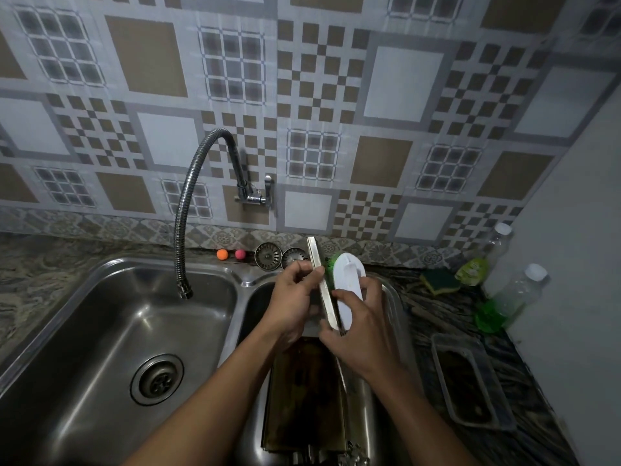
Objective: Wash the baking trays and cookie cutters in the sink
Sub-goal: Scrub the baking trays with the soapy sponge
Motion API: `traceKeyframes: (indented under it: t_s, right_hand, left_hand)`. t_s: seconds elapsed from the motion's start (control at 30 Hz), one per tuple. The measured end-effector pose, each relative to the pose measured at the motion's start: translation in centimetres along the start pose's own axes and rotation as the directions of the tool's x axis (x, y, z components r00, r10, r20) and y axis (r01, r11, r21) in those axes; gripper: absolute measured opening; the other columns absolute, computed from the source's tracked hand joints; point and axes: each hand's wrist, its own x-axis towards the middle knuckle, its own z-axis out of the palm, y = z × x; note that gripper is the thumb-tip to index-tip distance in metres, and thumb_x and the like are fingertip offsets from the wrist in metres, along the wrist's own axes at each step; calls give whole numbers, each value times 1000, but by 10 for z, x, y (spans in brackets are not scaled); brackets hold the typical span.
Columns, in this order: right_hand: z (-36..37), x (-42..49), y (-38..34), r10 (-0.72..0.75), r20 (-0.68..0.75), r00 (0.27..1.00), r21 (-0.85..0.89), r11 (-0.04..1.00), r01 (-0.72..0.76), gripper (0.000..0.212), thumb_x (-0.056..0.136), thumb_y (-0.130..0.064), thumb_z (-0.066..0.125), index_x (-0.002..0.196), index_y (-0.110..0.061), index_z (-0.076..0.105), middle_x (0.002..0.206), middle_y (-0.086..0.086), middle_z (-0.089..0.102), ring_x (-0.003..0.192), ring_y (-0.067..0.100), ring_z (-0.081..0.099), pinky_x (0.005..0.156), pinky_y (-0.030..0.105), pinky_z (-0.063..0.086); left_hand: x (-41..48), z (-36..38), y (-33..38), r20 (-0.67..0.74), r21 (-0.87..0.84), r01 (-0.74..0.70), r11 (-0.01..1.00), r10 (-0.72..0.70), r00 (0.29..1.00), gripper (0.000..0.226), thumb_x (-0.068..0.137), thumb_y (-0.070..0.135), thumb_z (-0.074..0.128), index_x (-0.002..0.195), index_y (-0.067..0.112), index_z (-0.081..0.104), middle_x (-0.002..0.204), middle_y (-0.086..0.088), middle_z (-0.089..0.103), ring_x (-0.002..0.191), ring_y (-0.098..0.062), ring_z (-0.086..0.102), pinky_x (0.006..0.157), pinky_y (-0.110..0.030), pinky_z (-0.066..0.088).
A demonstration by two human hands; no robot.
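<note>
A: status?
B: Scrub step. My left hand [295, 297] grips the baking tray [322, 284], fingers curled round its edge. The tray stands on edge, nearly upright, above the right basin [255, 307]. Can't tell if its lower end touches anything.
A: right side?
B: My right hand [363, 334] is clamped on the brush [349, 290], fingers wrapped over its white back. The green bristles press on the tray's right face, upper half.
A: how much left?
B: Plenty, I'd judge. A second tray [302, 398], dark and stained, lies flat in the same basin under my wrists. The small metal shapes [351, 455] at its near end may be cutters, but it's too dim to tell.
A: tips for this stroke?
B: A thin tray held edge-on will probably flex and twist, so I'd brace the left fingers directly behind where the bristles push. Long strokes along the length, then the corners and rim, where residue likely sits. Wet metal is slippery, so grip firmly and stay low over the basin. Then a slip lands in the sink, not on the counter.
A: rinse?
B: The faucet [188, 210] hangs over the left basin [117, 331], with no flow visible. I'd carry the tray there or swing the hose across.
</note>
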Motion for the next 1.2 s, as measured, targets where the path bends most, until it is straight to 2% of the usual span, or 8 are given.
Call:
traceKeyframes:
  t_s: [0.27,0.33,0.4,0.5,0.67,0.83,1.07,1.2]
  right_hand:
    - [-2,12,6,128,-149,980,85,990,-116,35,83,-22,72,117,-15,67,126,2,38,116,21,47,88,31,51]
    - [-3,13,8,182,-145,973,123,979,-165,34,88,-24,69,120,-15,66,128,0,37,116,18,47,87,27,50]
    - [-6,15,9,263,-122,957,200,951,-236,34,92,-27,65,124,-15,63,128,-5,35,115,13,47,86,22,48]
    - [-11,20,14,364,-90,927,323,891,-319,32,94,-24,62,125,-15,62,120,-9,34,98,1,49,79,12,43]
    - [-13,28,21,424,-62,903,437,825,-358,31,95,-23,61,125,-15,62,119,-5,42,94,-5,51,84,21,41]
    - [-13,30,27,430,-44,902,471,805,-361,29,95,-26,62,122,-17,65,121,-2,51,95,-7,53,78,12,42]
    - [-13,20,20,469,-52,882,475,788,-391,35,93,-32,63,126,-22,63,126,-2,47,94,-3,52,82,23,41]
    - [-10,5,6,418,-120,901,464,825,-321,34,91,-33,66,124,-22,66,131,2,40,114,14,52,91,27,45]
  left_hand:
    - [2,-12,-8,169,198,-242,950,210,963,45,95,4,60,134,27,57,127,5,66,119,-15,62,96,-40,54]
    - [0,-21,-12,200,415,-414,810,363,910,51,93,8,65,138,29,54,126,8,65,117,-9,62,95,-34,55]
    - [0,-35,-20,248,630,-554,545,535,808,51,91,18,68,139,28,53,129,10,58,119,-6,57,97,-32,53]
    - [-2,-57,-31,223,811,-483,329,589,777,57,88,42,66,142,36,48,144,13,37,136,-10,34,110,-35,35]
    - [-6,-68,-41,109,774,-337,536,412,904,66,86,37,72,144,42,41,160,6,15,147,-14,16,116,-36,23]
    - [-6,-71,-38,70,650,-265,712,291,954,71,86,20,75,147,30,41,145,6,48,135,-7,44,113,-38,40]
    - [-19,-71,-31,8,586,-258,769,313,950,72,82,9,77,146,22,45,144,14,46,131,3,43,106,-7,34]
    - [-39,-81,-30,-7,549,-259,795,315,949,78,82,7,77,149,23,40,145,18,41,132,8,37,99,2,28]
